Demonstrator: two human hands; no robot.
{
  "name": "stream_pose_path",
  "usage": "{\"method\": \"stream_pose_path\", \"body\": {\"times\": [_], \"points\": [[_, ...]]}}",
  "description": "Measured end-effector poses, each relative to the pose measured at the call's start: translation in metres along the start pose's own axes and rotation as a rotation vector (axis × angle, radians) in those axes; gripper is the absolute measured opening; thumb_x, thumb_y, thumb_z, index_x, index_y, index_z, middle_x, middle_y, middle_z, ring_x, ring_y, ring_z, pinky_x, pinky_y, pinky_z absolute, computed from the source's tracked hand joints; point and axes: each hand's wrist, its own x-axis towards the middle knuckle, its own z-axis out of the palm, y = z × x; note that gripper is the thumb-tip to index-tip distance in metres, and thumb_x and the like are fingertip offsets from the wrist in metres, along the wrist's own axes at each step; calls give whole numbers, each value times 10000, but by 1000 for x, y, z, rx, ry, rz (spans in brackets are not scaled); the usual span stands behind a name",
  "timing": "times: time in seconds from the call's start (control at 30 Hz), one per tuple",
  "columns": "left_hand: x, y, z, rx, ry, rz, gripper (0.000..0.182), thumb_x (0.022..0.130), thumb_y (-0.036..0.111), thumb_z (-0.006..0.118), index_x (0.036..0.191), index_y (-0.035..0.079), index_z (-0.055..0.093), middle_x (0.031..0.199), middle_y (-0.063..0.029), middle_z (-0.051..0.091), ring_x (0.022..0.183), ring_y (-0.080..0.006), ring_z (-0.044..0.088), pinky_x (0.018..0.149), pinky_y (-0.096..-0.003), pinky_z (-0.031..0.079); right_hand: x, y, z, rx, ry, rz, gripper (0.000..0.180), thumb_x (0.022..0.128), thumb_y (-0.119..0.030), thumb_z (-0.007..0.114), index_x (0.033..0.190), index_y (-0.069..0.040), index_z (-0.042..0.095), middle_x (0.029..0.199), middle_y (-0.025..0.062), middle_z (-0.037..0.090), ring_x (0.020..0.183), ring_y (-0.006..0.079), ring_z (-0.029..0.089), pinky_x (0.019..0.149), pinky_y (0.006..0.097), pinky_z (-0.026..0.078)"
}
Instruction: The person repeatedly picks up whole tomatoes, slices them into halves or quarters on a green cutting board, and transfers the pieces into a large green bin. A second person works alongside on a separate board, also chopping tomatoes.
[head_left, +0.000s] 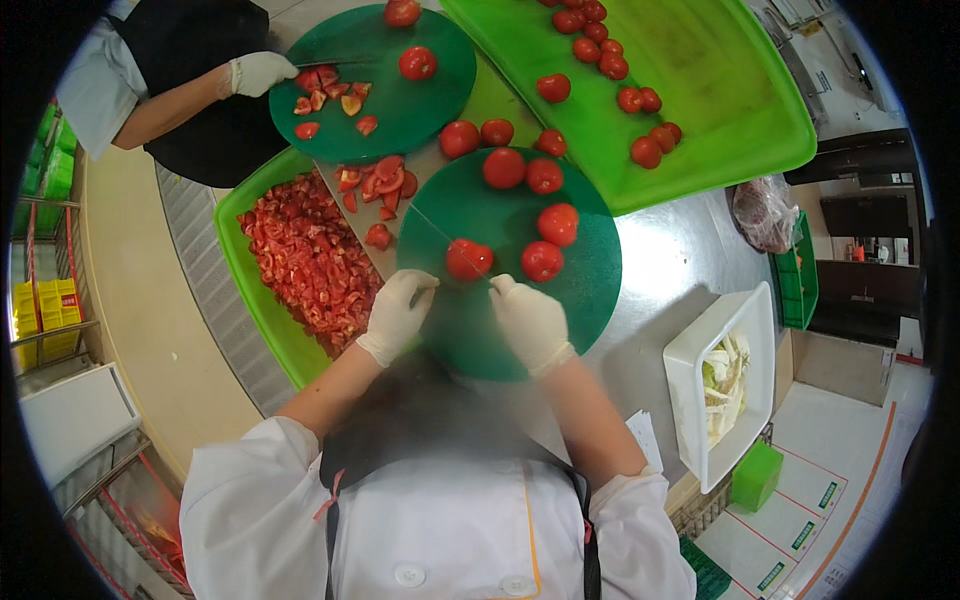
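My right hand (529, 319), in a white glove, grips a knife whose thin blade (450, 238) points up and left across a tomato (469, 259) on the round green cutting board (480, 330). The handle is hidden in the fist. My left hand (399, 311), gloved too, is at the board's left edge below the tomato, thumb and fingers apart with nothing between them. Several whole tomatoes (542, 261) rest along the board's right and upper part. Cut tomato pieces (379, 237) lie to the left of the board.
Chopped tomatoes (319, 262) fill a green tray (259, 315) at left. At upper left, a co-worker's gloved hand (262, 73) holds a knife over another green board (420, 112). A large green tray (720, 97) with whole tomatoes stands at upper right, a white bin (684, 397) of leafy vegetable at right.
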Motion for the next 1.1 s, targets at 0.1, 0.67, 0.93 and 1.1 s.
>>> {"method": "stream_pose_path", "body": {"times": [0.1,0.67,0.93,1.1], "points": [[2,1,-3,83,-26,112,268,922,-61,774,1153,73,762,1175,-134,747,1101,-326,740,982,-405,613,-2,-4,7,-49,-106,57,168,1111,-234,577,1105,-95,672,899,176,787,859,427,780,769,578,605],[41,12,39,383,-65,146,680,742,176,971,1356,142,679,1269,-114,705,1234,-378,635,1114,-524,455,-26,-8,6,248,99,181,264,1113,-233,580,1283,-51,669,975,257,783,947,469,777,826,563,614],[30,26,42,274,-101,346,636,781,149,941,1351,138,659,1459,-153,609,1390,-434,552,1196,-559,431,-36,16,5,422,181,202,257,1116,-246,586,1253,-48,677,989,252,778,934,478,762,818,564,593],[77,39,82,662,-406,413,222,966,282,770,1176,212,786,1334,-48,683,1419,-352,562,1231,-550,418,-58,30,-9,577,344,299,293,1120,-263,626,1337,-86,710,1047,240,794,956,473,766,824,568,593]]}}
